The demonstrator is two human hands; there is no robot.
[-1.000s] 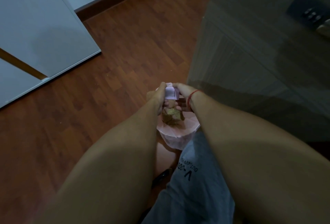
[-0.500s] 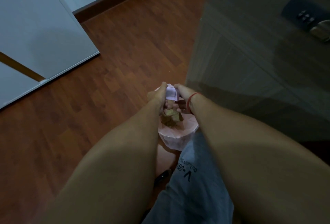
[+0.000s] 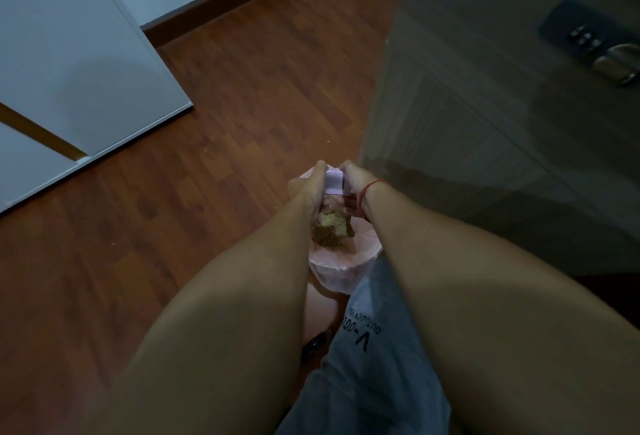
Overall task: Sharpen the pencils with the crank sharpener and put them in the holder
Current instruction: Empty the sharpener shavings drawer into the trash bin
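As I watch, the left hand (image 3: 309,186) and right hand (image 3: 354,179) each grip the pink box (image 3: 334,182) between them, directly above a pink-lined bin (image 3: 343,262).

Bare forearms, red wrist string (image 3: 366,196), grey printed shorts (image 3: 374,365)

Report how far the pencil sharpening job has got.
Done: cannot be judged, since no pencils, crank or holder are in view. In hand: the left hand and right hand both hold a small pink box over the pink-lined bin, which holds brownish scraps; this is probably shavings being emptied. Left: getting sharpened pencils into the holder, none of it visible here.
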